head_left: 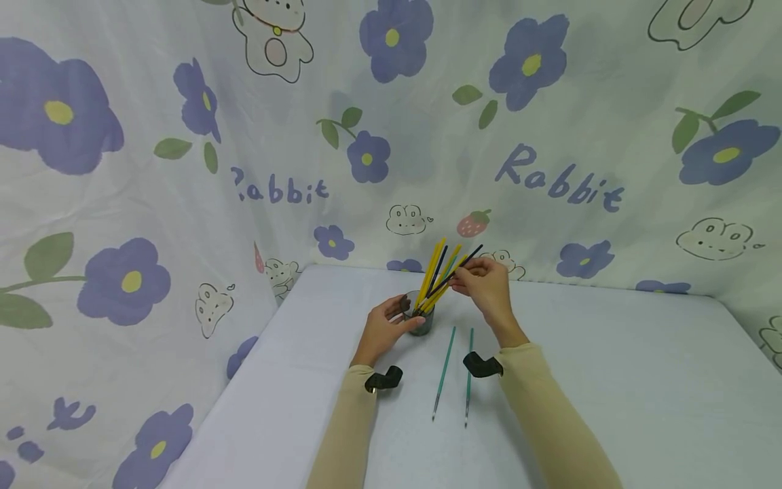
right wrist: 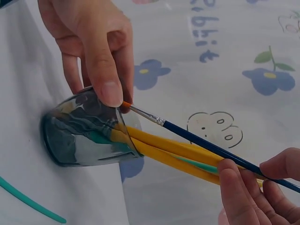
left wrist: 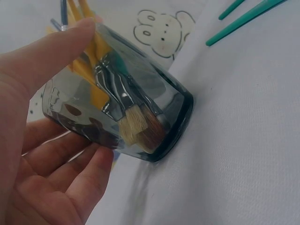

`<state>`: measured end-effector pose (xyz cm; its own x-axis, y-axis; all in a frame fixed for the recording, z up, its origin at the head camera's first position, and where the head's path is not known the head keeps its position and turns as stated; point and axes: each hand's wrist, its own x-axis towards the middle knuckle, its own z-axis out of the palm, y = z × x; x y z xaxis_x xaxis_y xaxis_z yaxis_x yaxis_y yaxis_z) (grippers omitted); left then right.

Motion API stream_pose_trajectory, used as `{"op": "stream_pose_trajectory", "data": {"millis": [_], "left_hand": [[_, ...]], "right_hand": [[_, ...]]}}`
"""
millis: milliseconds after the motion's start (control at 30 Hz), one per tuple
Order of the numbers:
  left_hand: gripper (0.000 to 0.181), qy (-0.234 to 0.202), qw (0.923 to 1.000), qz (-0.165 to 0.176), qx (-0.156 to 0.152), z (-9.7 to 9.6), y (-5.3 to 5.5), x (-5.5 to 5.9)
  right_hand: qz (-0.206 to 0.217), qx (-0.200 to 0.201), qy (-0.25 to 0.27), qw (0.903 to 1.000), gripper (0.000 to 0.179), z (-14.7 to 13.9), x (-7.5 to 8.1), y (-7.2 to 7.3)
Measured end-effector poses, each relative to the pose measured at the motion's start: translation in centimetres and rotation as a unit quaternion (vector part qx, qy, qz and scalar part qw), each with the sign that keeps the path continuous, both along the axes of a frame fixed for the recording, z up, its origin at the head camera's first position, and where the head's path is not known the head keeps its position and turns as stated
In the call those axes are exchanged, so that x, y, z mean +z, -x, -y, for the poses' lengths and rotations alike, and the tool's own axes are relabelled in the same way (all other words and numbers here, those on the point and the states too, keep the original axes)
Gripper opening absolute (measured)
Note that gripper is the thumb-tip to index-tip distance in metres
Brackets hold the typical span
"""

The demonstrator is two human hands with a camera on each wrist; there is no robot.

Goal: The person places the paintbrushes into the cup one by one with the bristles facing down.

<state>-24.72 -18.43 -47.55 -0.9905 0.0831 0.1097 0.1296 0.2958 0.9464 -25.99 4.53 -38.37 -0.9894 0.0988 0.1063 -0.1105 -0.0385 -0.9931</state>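
My left hand (head_left: 380,331) holds a tinted clear glass (right wrist: 70,145) on the table, its thumb at the rim and fingers along the far side. Inside, bristle ends down, lean several yellow-handled paintbrushes (right wrist: 187,151), a teal-handled one among them. In the left wrist view, flat pale and brown bristles (left wrist: 133,124) rest near the glass bottom. My right hand (head_left: 489,288) pinches a dark blue paintbrush (right wrist: 206,144) by its handle between thumb and fingers. That brush slants across the yellow handles, its orange bristles at the glass rim close to the left thumb.
Two thin teal paintbrushes, a left one (head_left: 444,373) and a right one (head_left: 469,373), lie side by side on the white table (head_left: 611,380), bristle ends toward me. A flower-and-rabbit patterned cloth (head_left: 427,136) hangs behind the table and on its left.
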Motion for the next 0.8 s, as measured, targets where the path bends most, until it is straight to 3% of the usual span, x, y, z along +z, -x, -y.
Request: {"op": "stream_pose_trajectory", "data": {"millis": [567, 800], "left_hand": [[0.084, -0.005, 1.0, 0.0, -0.001, 0.1, 0.1, -0.3], [0.081, -0.015, 0.9999, 0.001, 0.001, 0.0, 0.1, -0.1]], "right_hand": [[0.0, 0.01, -0.025, 0.9997, 0.017, 1.1, -0.6, -0.3], [0.007, 0.032, -0.028, 0.9991, 0.018, 1.2, -0.5, -0.7]]}}
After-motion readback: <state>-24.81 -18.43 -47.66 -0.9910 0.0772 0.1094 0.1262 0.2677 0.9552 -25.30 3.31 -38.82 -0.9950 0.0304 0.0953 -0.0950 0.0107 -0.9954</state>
